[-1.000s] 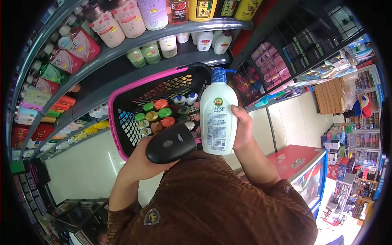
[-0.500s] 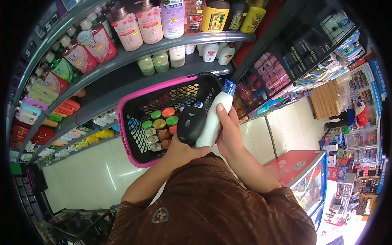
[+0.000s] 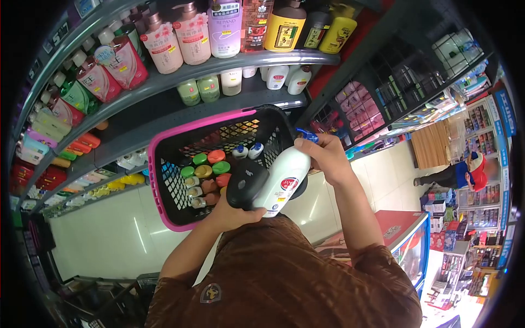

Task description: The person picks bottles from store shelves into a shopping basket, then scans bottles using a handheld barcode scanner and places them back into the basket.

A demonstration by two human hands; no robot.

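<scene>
Right hand (image 3: 327, 158) now at pump (image 3: 308, 135), white bottle (image 3: 282, 170) turned, red label (image 3: 288, 184) showing

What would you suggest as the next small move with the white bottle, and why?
Perhaps let the right hand take the full weight of the white bottle: it grips the top near the blue pump, while the left hand, touching the base, also holds a black container.
</scene>
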